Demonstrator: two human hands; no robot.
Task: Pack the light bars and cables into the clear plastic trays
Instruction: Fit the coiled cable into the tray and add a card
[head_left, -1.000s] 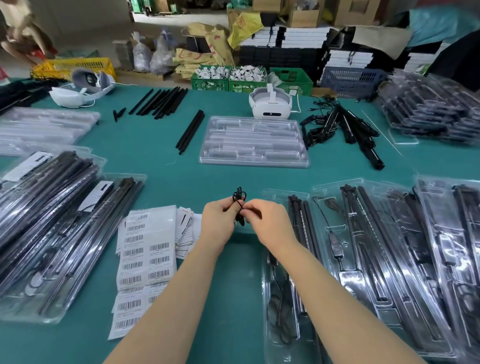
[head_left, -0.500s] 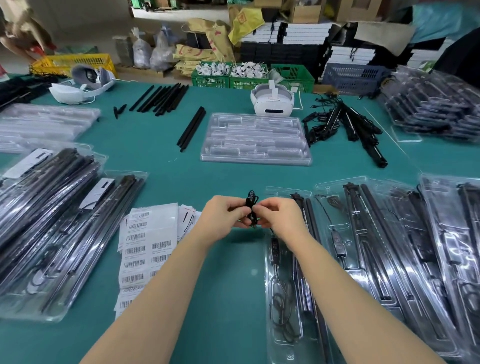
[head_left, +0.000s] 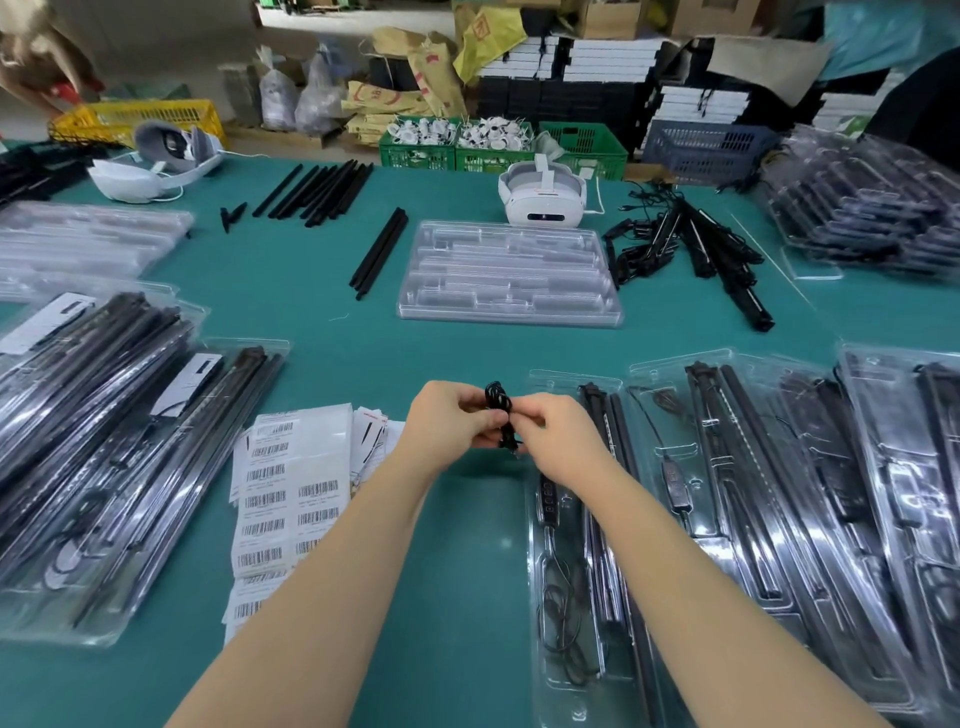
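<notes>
A broad teal-green counter (head_left: 322, 322) fills the view. Down its right side lies a row of clear plastic trays loaded with black light bars and cables (head_left: 779, 519), overlapping one another; the nearest clear tray (head_left: 571, 597) holds a black inline controller, a looped cable and bars. On the left sit two stacks of filled clear trays with black bars (head_left: 104, 467), tilted across the counter edge. Farther back, in the middle, rests an empty clear moulded tray (head_left: 509, 273), with a white headset (head_left: 543, 195) just behind it and a tangle of loose black light bars with cables (head_left: 696, 244) to its right. A pair of loose black bars (head_left: 379, 252) lies left of the empty tray, and a fan of more black bars (head_left: 317, 192) sits beyond. Sheets of white barcode labels (head_left: 291, 493) are spread near the left forearm.

Centre frame, above the counter and just left of the nearest tray: the left hand (head_left: 447, 423) and right hand (head_left: 558, 434) meet, fingers curled and pinching a small bundled black cable (head_left: 500, 410) between them. The bundle stands roughly upright, its coiled top poking above the knuckles, its lower end showing below the right hand's fingers.
</notes>
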